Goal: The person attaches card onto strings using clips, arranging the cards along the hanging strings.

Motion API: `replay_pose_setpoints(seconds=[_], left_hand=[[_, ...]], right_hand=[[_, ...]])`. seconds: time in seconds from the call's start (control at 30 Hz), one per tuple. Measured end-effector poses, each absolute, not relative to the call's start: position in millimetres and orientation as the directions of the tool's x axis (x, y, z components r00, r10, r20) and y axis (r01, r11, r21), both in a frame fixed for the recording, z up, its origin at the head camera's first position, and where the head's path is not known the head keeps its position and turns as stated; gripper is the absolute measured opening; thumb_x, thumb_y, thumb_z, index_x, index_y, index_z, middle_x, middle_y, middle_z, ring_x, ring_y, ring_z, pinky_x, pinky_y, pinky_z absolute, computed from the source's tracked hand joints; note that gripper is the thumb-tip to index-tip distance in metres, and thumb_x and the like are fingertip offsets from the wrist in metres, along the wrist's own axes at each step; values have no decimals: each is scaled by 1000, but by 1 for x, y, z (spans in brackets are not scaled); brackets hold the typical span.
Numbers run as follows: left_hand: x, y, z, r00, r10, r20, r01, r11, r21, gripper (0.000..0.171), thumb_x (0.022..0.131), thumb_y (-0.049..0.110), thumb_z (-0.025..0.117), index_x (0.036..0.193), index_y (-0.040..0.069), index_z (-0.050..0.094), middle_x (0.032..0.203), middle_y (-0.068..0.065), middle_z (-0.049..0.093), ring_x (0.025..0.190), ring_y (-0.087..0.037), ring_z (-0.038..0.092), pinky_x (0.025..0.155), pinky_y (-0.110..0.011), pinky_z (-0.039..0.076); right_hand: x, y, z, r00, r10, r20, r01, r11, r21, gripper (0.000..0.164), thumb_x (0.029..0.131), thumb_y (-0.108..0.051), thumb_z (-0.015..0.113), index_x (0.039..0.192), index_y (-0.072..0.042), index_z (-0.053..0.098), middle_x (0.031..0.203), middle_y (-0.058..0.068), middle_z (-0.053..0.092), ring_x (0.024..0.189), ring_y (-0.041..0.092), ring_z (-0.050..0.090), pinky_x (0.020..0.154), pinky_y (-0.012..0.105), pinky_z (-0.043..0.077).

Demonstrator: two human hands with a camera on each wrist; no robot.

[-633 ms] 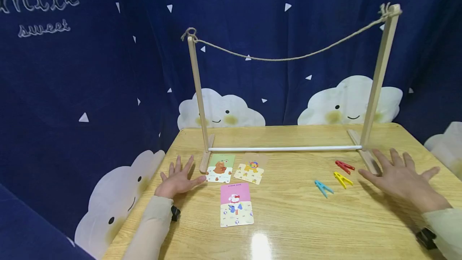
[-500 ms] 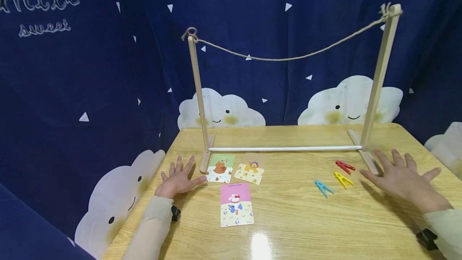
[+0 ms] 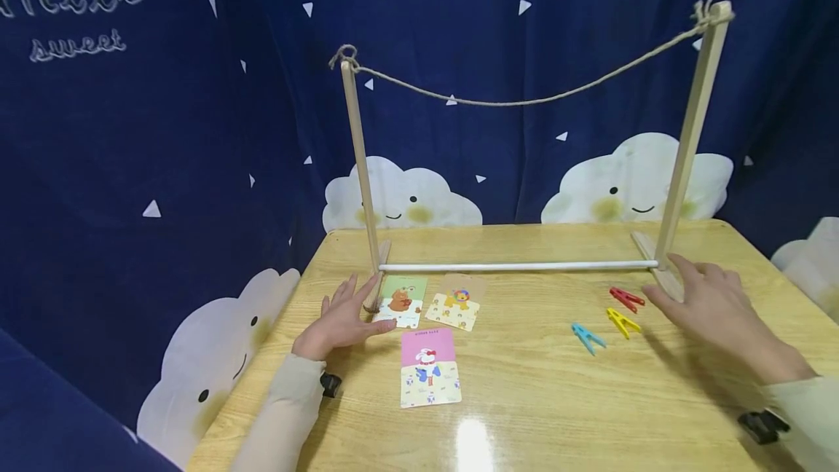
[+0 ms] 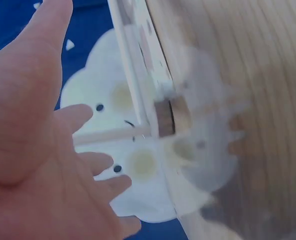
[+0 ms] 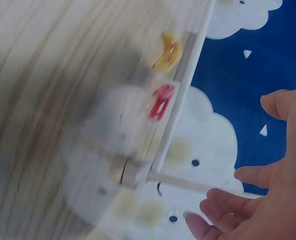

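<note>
Left grip (image 3: 342,322) spread, near bear card (image 3: 400,301), right grip (image 3: 717,313) spread, near red clothespin (image 3: 623,296)

The posts (image 3: 695,122) look matt wood, rope (image 3: 511,103) rough fibre, clips (image 3: 618,318) plastic, cards (image 3: 430,368) paper, and the table (image 3: 537,392) glossy wood.
</note>
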State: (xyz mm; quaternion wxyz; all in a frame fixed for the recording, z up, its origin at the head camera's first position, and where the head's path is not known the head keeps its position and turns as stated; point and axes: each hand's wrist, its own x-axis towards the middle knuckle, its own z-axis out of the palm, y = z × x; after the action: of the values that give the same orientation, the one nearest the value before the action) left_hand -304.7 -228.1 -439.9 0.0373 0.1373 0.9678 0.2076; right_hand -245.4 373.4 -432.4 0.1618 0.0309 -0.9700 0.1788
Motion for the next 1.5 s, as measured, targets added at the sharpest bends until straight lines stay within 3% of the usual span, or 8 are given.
replay_pose_setpoints(seconds=[0.1, 0.23, 0.37, 0.63, 0.77, 1.07, 1.27, 1.5], left_hand=[[-303, -218, -438, -942, 336, 23, 314, 851, 421, 106, 80, 70, 77, 165, 26, 29, 172, -18, 12, 157, -43, 10, 120, -71, 7], [-300, -205, -438, -914, 402, 56, 381, 805, 455, 106, 77, 66, 82, 162, 23, 36, 171, -14, 22, 156, -43, 17, 122, -65, 13], [-297, -195, -440, -886, 458, 76, 429, 743, 514, 103, 76, 60, 87, 160, 23, 40, 166, -12, 34, 154, -39, 25, 123, -59, 21], [-291, -179, -445, -851, 518, 79, 481, 713, 510, 99, 73, 56, 91, 154, 15, 50, 162, -16, 39, 150, -39, 32, 118, -63, 28], [-288, -172, -449, -852, 521, 51, 469, 719, 513, 98, 70, 53, 93, 150, 12, 54, 160, -18, 41, 150, -45, 30, 117, -67, 26], [-284, -164, -459, -832, 554, 22, 480, 700, 529, 91, 67, 48, 97, 140, 7, 61, 147, -13, 56, 149, -39, 32, 119, -59, 29], [-283, -161, -457, -839, 545, -19, 450, 712, 539, 84, 69, 42, 97, 137, 6, 63, 136, -8, 59, 127, -27, 51, 107, -45, 45], [-283, -160, -461, -850, 525, -51, 414, 724, 552, 81, 68, 38, 99, 135, 9, 64, 129, -2, 58, 120, -20, 52, 103, -40, 47]], right_hand=[[-245, 360, -430, -936, -31, 350, -169, 913, -371, 81, 101, -48, 62, 147, 14, 39, 128, 50, 43, 113, 67, 38, 89, 72, 28], [-242, 343, -430, -935, -49, 351, -196, 897, -395, 77, 99, -46, 66, 144, 12, 45, 122, 45, 51, 107, 62, 48, 83, 68, 39], [-237, 328, -433, -943, -81, 322, -219, 882, -418, 73, 98, -47, 69, 141, 9, 52, 115, 34, 60, 97, 46, 61, 72, 53, 50], [-228, 303, -441, -939, -154, 307, -286, 846, -450, 63, 94, -40, 76, 135, 6, 61, 111, 24, 69, 78, 16, 61, 64, 30, 47], [-225, 296, -445, -951, -188, 245, -286, 838, -465, 65, 93, -41, 77, 135, 6, 61, 113, 23, 71, 74, 11, 60, 62, 28, 47], [-222, 291, -457, -949, -272, 162, -316, 806, -500, 61, 89, -40, 82, 129, 4, 67, 107, 10, 73, 70, 3, 56, 59, 25, 45], [-227, 291, -460, -937, -307, 166, -349, 805, -480, 52, 84, -38, 86, 120, -3, 72, 97, -1, 71, 72, 2, 55, 62, 25, 45], [-230, 291, -464, -928, -341, 150, -370, 795, -481, 43, 79, -35, 90, 109, -9, 73, 84, -7, 63, 70, 2, 49, 62, 25, 42]])
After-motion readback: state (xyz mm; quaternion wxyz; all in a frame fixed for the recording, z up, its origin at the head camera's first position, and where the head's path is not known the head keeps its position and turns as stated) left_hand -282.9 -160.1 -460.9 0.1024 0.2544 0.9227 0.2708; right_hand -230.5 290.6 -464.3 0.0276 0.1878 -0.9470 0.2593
